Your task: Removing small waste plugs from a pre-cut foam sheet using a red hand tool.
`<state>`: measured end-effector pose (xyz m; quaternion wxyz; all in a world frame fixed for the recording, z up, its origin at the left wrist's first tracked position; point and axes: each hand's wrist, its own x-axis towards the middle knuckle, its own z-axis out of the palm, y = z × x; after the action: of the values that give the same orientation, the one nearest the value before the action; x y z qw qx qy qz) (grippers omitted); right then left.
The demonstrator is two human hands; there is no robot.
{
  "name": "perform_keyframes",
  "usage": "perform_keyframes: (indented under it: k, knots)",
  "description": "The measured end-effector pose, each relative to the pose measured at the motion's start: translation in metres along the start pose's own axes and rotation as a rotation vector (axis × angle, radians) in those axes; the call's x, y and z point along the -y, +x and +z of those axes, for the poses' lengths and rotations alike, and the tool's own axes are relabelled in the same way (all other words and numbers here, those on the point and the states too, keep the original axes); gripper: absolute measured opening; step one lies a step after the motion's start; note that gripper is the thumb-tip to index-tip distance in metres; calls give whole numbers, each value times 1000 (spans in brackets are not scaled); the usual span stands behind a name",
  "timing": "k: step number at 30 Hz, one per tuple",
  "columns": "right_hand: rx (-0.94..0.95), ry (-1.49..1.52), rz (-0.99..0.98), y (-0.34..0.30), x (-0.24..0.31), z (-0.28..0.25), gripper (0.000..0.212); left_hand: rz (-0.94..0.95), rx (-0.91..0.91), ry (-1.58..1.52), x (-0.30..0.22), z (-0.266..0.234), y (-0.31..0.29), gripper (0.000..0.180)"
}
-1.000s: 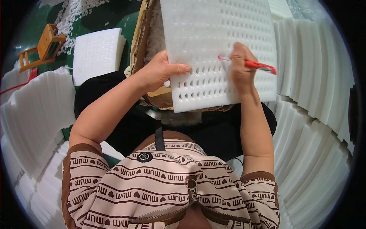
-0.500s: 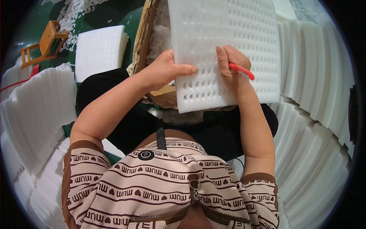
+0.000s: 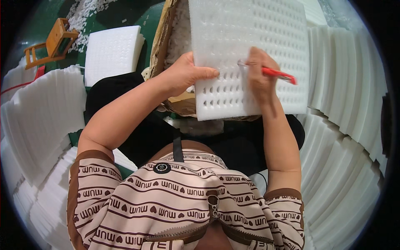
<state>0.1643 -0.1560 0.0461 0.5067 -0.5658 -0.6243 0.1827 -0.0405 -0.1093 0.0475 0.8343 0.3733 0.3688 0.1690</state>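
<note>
A white foam sheet [image 3: 225, 100] with rows of small oval holes lies tilted over an open cardboard box. At its left edge, my left hand [image 3: 187, 75] grips the sheet, thumb flat on top and the other fingers hidden beneath. My right hand [image 3: 262, 77] is over the middle of the sheet, closed round a red pen [image 3: 280, 75]. The pen's pale tip points left toward the hole rows, and its red end sticks out to the right. Motion blurs this hand a little; whether the tip touches the foam I cannot tell.
The cardboard box [image 3: 160, 39] holds loose white foam bits. Tall stacks of foam sheets stand at left [image 3: 46, 121] and right [image 3: 337, 75]. A foam slab [image 3: 110, 54], a small wooden chair [image 3: 56, 39] and scattered foam bits [image 3: 83, 21] are on the green floor.
My right hand has shifted slightly right and turned, so the pen's pale tip now shows on its left. The left hand keeps its grip on the sheet.
</note>
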Motion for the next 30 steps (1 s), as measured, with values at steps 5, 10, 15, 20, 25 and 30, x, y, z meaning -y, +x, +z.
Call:
perform_keyframes:
  k: [5, 10, 15, 20, 25, 30]
  knots:
    - [6, 115, 50, 1, 5, 5, 27, -16, -7, -7, -4, 3, -1, 45]
    - [59, 86, 89, 4, 18, 12, 25, -10, -45, -11, -4, 7, -1, 39]
    - [54, 278, 118, -1, 16, 3, 24, -25, -59, -24, -3, 9, 2, 38]
    - [128, -55, -41, 1, 20, 21, 26, -16, 31, 23, 2, 4, 1, 43]
    - [28, 125, -96, 3, 9, 18, 27, -15, -8, -75, 0, 8, 1, 41]
    - [63, 250, 77, 4, 29, 19, 26, -14, 1, -59, 2, 7, 0, 42]
